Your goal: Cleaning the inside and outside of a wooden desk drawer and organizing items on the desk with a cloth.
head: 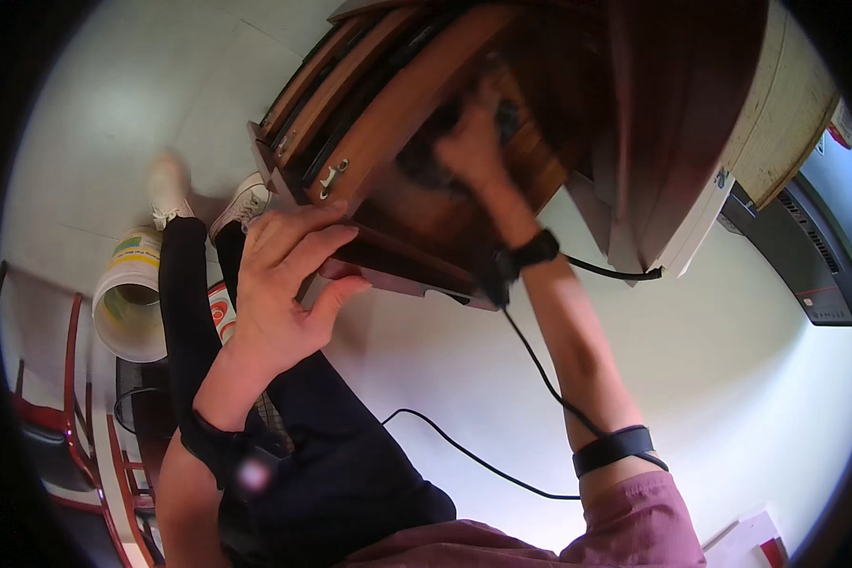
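In front of me a reddish-brown wooden drawer is pulled out of a wooden cabinet. My left hand lies at the drawer's near corner, with the fingers over its edge and the thumb apart on the outer side. Reaching inside is my right hand, blurred, among dark items that I cannot make out; its fingertips are hard to see, so I cannot tell whether it holds anything. A metal drawer fitting is on the wooden front beyond my left fingers. Black bands with a cable are strapped on my right arm.
A white plastic bucket lies tipped beside my leg at the left. Chairs with red frames are at the lower left. More drawer fronts stand beyond the drawer. A black computer case is at the right. A black cable runs near my lap.
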A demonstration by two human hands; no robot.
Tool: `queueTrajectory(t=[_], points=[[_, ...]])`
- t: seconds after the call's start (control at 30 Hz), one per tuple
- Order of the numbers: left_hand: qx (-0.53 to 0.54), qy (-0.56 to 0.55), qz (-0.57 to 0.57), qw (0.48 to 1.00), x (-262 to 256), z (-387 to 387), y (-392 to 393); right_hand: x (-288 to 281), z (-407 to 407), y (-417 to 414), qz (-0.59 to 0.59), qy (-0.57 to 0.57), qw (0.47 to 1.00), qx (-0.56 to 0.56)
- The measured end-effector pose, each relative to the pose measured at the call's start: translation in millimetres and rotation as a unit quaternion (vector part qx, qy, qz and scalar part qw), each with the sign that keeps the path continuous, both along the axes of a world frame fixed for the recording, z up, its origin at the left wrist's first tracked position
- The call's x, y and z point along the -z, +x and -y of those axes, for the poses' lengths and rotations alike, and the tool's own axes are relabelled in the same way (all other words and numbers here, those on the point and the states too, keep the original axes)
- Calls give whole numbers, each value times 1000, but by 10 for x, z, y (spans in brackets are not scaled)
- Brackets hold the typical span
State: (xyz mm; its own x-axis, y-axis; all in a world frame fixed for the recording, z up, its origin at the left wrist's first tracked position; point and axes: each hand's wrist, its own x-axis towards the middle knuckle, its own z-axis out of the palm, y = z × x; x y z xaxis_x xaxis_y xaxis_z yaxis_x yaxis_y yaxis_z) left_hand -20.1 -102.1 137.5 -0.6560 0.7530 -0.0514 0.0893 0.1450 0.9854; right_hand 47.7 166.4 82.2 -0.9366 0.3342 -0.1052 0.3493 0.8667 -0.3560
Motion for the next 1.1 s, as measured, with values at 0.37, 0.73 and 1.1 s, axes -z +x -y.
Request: queueTrajectory(t=[0.37,0.73,1.1], points=[[7,-11,3,1000,1,32,-26,-762,95,200,209,-239,944,-90],[2,-13,-6,1000,1,77,-56,-195,-812,763,370,-129,852,348],[0,1,5,1000,-17,5,-57,-707,402,167,211,-517,623,547]])
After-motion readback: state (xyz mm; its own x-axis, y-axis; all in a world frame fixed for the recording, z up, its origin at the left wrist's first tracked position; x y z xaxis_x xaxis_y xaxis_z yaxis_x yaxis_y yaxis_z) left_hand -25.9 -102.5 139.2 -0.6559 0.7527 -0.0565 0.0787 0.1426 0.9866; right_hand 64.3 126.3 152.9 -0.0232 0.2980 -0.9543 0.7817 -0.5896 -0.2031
